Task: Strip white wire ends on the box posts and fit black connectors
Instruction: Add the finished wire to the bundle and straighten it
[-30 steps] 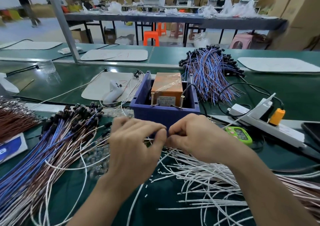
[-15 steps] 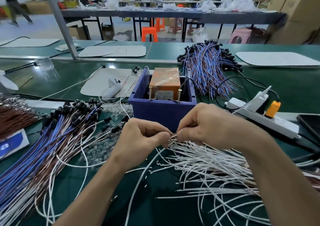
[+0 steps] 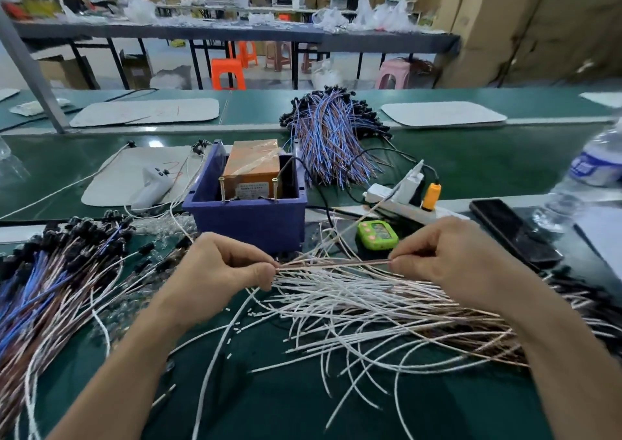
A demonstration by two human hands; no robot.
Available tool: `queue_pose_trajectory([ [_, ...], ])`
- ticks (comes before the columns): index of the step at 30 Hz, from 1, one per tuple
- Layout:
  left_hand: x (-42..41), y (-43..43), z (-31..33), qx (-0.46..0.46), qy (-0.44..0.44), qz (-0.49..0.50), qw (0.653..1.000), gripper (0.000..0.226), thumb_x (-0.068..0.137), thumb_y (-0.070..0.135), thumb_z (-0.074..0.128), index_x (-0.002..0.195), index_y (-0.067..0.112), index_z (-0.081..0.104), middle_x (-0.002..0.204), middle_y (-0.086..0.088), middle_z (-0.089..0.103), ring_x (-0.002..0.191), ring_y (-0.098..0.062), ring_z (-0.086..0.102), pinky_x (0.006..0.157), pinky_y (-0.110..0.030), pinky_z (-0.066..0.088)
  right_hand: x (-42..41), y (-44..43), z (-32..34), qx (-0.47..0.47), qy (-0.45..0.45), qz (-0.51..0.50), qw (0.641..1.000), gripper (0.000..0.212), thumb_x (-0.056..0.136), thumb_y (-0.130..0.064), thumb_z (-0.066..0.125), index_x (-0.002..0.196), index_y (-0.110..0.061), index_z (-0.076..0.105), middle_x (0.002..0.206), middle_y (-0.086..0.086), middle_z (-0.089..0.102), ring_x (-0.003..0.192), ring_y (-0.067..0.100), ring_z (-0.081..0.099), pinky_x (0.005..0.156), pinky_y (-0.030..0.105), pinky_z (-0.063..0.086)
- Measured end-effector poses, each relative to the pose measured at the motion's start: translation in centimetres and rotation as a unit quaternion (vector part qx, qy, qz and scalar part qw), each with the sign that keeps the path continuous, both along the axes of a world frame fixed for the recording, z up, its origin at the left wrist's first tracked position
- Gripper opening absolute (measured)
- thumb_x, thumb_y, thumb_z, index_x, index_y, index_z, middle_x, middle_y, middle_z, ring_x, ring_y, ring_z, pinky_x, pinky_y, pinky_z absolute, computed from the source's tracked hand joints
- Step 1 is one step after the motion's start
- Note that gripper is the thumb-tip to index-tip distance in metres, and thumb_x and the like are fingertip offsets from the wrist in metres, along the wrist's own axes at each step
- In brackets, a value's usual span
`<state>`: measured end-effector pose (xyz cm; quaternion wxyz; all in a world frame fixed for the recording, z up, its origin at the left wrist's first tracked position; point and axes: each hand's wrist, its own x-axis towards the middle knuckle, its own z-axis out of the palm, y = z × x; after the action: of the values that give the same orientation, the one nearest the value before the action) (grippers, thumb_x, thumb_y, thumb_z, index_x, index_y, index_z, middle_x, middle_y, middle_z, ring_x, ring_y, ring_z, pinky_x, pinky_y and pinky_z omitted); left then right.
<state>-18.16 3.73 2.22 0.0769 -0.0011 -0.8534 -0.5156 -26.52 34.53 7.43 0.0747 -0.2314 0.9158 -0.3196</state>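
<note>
I see my left hand point(image 3: 222, 264) and my right hand point(image 3: 447, 254) held level over the green counter point(image 3: 471, 167), well apart, with a thin pinkish wire point(image 3: 333, 264) stretched straight between them. Each grip is thumb and forefinger pressed together on one end of that wire, the other fingers curled in. Just beneath lies the loose heap of white wires point(image 3: 353, 308), fanning toward the counter's near edge and its right side, where brownish strands mix in. Small white bits of stripped sleeve point(image 3: 235, 325) lie scattered near the left forearm. Just beyond the hands, about mid-counter, stands the blue box point(image 3: 245, 217) with an orange block point(image 3: 252, 167) inside and two upright metal posts point(image 3: 222, 188) at its near wall. Along the left edge lies a bundle of blue and brown wires with black connectors point(image 3: 84, 234) on their ends; a second such bundle point(image 3: 333, 143) rests behind the box. A green timer point(image 3: 377, 234) sits right of the box, beside a white power strip point(image 3: 397, 197) carrying an orange plug point(image 3: 431, 195). A dark phone point(image 3: 511, 231) and a clear water bottle point(image 3: 585, 180) stand toward the right edge.
</note>
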Motion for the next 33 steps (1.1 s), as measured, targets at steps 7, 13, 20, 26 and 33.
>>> queue_pose_trajectory([
  [7, -2.8, 6.0, 1.3, -0.118, -0.033, -0.051, 0.991, 0.017, 0.085, 0.032, 0.081, 0.078, 0.047, 0.079, 0.069, 0.012, 0.076, 0.064, -0.022, 0.071, 0.066, -0.043, 0.061, 0.4, 8.0, -1.2, 0.025, 0.052, -0.124, 0.991, 0.019, 0.081, -0.029, 0.086, 0.074, -0.045, 0.079, 0.067, -0.031, 0.069, 0.072, -0.011, 0.064, 0.062, 0.002, 0.043],
  [13, -5.2, 9.0, 2.0, -0.177, -0.055, -0.081, 0.979, 0.017, 0.089, 0.031, 0.077, 0.078, 0.043, 0.079, 0.071, 0.016, 0.075, 0.072, -0.027, 0.074, 0.067, -0.047, 0.061, 0.6, 13.7, -2.7, 0.043, 0.11, -0.232, 0.966, 0.017, 0.08, -0.018, 0.087, 0.083, -0.034, 0.083, 0.068, -0.023, 0.071, 0.07, -0.007, 0.065, 0.063, 0.001, 0.043],
  [20, -6.4, 10.0, -1.0, -0.176, -0.044, -0.037, 0.983, 0.025, 0.086, 0.024, 0.08, 0.072, 0.044, 0.079, 0.071, 0.03, 0.071, 0.068, 0.009, 0.066, 0.056, -0.005, 0.045, 0.3, 16.2, -4.9, 0.059, 0.162, -0.262, 0.949, 0.019, 0.081, -0.006, 0.083, 0.088, -0.023, 0.085, 0.088, -0.003, 0.079, 0.08, 0.015, 0.069, 0.085, 0.026, 0.051],
  [26, -6.1, 9.0, -2.8, -0.178, -0.06, -0.001, 0.982, 0.026, 0.084, 0.025, 0.081, 0.077, 0.05, 0.078, 0.072, 0.034, 0.068, 0.07, 0.01, 0.065, 0.052, -0.005, 0.043, 0.2, 16.0, -7.3, 0.051, 0.233, -0.25, 0.938, 0.029, 0.084, 0.008, 0.073, 0.085, -0.018, 0.085, 0.089, -0.004, 0.077, 0.092, 0.012, 0.053, 0.086, 0.016, 0.031],
  [33, -5.5, 7.4, -2.4, -0.181, -0.059, 0.02, 0.981, 0.022, 0.083, 0.025, 0.082, 0.075, 0.046, 0.079, 0.074, 0.021, 0.073, 0.058, -0.007, 0.069, 0.047, -0.017, 0.05, 1.3, 14.9, -9.2, 0.074, 0.284, -0.295, 0.909, 0.033, 0.083, 0.01, 0.071, 0.091, -0.019, 0.084, 0.1, 0.0, 0.078, 0.105, 0.02, 0.052, 0.104, 0.04, 0.031],
])
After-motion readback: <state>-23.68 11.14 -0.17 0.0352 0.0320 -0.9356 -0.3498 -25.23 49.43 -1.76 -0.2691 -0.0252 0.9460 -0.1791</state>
